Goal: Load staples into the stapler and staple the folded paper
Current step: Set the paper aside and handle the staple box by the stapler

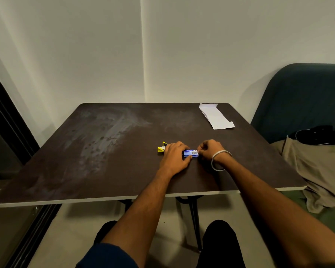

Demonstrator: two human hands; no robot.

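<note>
Gripping staple box [190,153] with left hand [175,156] | right hand [209,149] fingers pinching its end | table [85,151]

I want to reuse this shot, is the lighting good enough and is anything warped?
Head view: dim and yellowish; the table shows pale smudgy sheen; wide-angle lens bends the wall lines and table edges; the box print is too small to read.

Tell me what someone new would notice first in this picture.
Both hands meet near the middle of the dark table: the left hand holds a small blue staple box down while the right hand pinches its end. A yellow stapler peeks out just left of the left hand, and the folded white paper lies at the far right corner.
</note>
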